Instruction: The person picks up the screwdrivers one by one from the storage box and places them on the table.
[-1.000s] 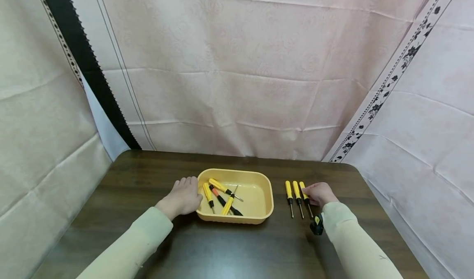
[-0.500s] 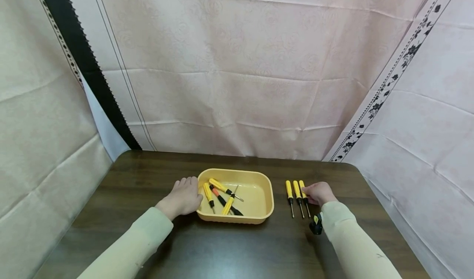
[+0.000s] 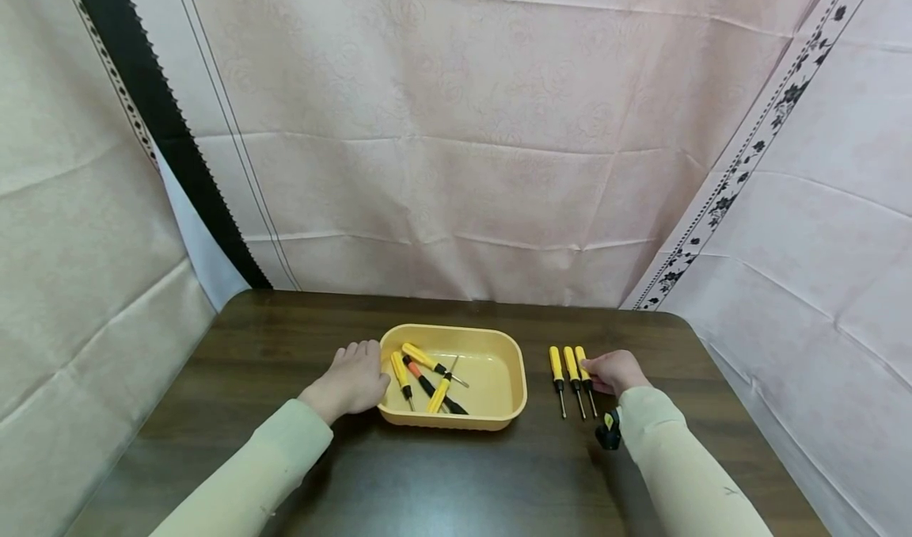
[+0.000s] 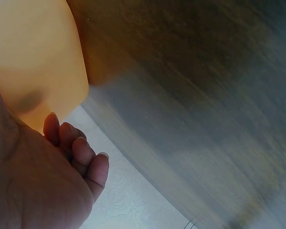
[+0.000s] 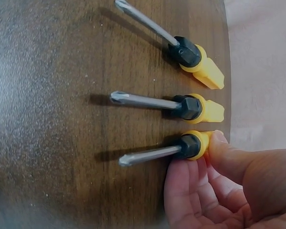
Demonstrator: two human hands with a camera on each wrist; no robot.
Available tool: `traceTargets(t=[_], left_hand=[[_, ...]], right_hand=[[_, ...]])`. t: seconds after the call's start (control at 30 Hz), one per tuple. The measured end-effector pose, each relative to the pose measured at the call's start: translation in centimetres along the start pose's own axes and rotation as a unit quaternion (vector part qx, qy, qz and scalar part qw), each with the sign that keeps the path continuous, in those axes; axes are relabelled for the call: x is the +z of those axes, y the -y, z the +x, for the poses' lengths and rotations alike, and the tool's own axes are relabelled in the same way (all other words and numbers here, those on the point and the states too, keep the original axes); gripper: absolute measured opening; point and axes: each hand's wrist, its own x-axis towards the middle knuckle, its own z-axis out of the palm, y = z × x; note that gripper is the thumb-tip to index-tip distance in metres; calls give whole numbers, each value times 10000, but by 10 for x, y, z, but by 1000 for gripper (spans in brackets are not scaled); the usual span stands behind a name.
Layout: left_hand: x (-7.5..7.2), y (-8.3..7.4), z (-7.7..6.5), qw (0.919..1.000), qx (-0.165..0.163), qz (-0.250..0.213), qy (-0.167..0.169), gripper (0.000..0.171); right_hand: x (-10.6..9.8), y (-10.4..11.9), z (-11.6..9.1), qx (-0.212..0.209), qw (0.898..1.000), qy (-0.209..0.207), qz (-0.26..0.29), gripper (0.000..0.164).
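Observation:
My left hand [image 3: 352, 376] holds the left rim of a yellow plastic basket [image 3: 499, 424], its curled fingers [image 4: 82, 150] against the basket's outer wall in the left wrist view. Several screwdrivers lie crossed inside, most with yellow handles, one black and orange [image 3: 422, 378]. To the right, three yellow-handled screwdrivers lie side by side on the table, shafts toward the person. My right hand [image 3: 618, 372] pinches the handle of the rightmost screwdriver [image 5: 188, 146] between thumb and fingers. The middle screwdriver [image 5: 187, 108] and the left screwdriver [image 5: 185, 51] lie untouched beside it.
The dark wooden table [image 3: 442, 489] has rounded far corners. Pale cloth [image 3: 442, 165] hangs behind it and along both sides. A small black device [image 3: 609, 431] sits at the right wrist.
The rightmost screwdriver has turned slightly, its tip shifting left so that it lies closer in line with the other two. My left hand and the basket have stayed in place.

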Motion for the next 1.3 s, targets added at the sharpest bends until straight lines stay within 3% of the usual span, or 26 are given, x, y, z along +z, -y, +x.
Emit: traceTargets(t=[0.97,1.3], left_hand=[[1,-3,-1,10000,9,-29,-23,43],[-3,-1,-2,9999,-45,-77,-51,44]], right_hand=[[-7,-2,-12,-47,10000,-82,33,28],[-13,10,-26,-379,9991,155,101,49]])
